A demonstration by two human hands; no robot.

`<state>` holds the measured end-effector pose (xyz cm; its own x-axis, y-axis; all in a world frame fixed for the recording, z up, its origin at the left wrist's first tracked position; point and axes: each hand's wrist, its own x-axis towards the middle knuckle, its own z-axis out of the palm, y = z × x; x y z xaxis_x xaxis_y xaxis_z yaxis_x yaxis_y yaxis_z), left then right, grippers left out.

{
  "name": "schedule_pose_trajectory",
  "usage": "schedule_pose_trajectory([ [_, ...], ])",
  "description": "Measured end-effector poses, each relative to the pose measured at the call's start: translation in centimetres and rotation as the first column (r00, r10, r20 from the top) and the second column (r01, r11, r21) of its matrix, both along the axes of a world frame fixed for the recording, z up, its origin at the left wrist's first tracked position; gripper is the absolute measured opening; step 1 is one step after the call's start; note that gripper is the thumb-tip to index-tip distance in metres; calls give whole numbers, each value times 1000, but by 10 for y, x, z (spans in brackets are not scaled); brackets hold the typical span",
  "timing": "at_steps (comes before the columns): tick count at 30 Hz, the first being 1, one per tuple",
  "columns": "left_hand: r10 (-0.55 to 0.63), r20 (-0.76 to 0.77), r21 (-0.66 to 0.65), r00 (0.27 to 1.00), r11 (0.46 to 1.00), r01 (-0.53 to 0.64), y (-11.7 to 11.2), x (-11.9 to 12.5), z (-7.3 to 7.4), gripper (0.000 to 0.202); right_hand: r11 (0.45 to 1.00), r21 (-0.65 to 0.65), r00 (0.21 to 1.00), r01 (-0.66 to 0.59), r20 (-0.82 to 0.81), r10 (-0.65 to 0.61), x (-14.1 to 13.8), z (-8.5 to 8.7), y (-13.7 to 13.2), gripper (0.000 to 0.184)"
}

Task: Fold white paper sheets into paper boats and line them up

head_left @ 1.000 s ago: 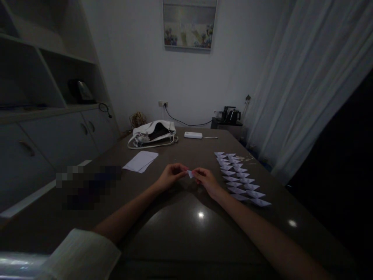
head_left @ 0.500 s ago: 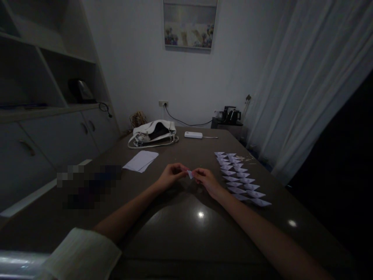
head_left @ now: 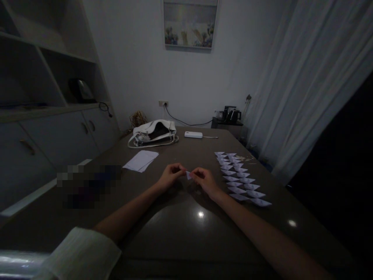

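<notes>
A small folded white paper piece (head_left: 189, 175) sits pinched between both hands just above the dark table (head_left: 186, 233). My left hand (head_left: 169, 175) grips its left side with curled fingers. My right hand (head_left: 204, 180) pinches the right side. To the right of my right hand lie two rows of several finished folded paper boats (head_left: 241, 178). A small stack of blank white paper sheets (head_left: 141, 161) lies to the left, beyond my left hand.
A white handbag (head_left: 153, 133) and a white power bank (head_left: 193, 135) with a cable lie at the table's far end. Cabinets and shelves line the left wall. A kettle set (head_left: 231, 114) stands on a low side table by the curtain.
Both hands have shifted very slightly left with the paper piece; the pinch looks tighter. Nothing else moved.
</notes>
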<state>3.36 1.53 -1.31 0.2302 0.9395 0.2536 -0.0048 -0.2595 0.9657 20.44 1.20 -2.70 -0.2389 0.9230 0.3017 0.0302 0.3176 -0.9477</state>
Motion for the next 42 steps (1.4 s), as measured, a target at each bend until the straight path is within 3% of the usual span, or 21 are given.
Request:
schedule_pose_trajectory([
  [12, -12, 10, -83, 1000, 996, 12, 3, -2, -3, 11, 989, 135, 996, 61, 58, -69, 0, -2, 0, 20],
  [27, 18, -185, 107, 983, 994, 2, 2, -3, -2, 26, 988, 104, 990, 116, 73, -124, 1, -2, 2, 19],
  [42, 66, -128, 61, 990, 996, -58, 4, -1, 0, 27, 982, 135, 987, 130, 75, -141, 2, -1, 1, 16],
])
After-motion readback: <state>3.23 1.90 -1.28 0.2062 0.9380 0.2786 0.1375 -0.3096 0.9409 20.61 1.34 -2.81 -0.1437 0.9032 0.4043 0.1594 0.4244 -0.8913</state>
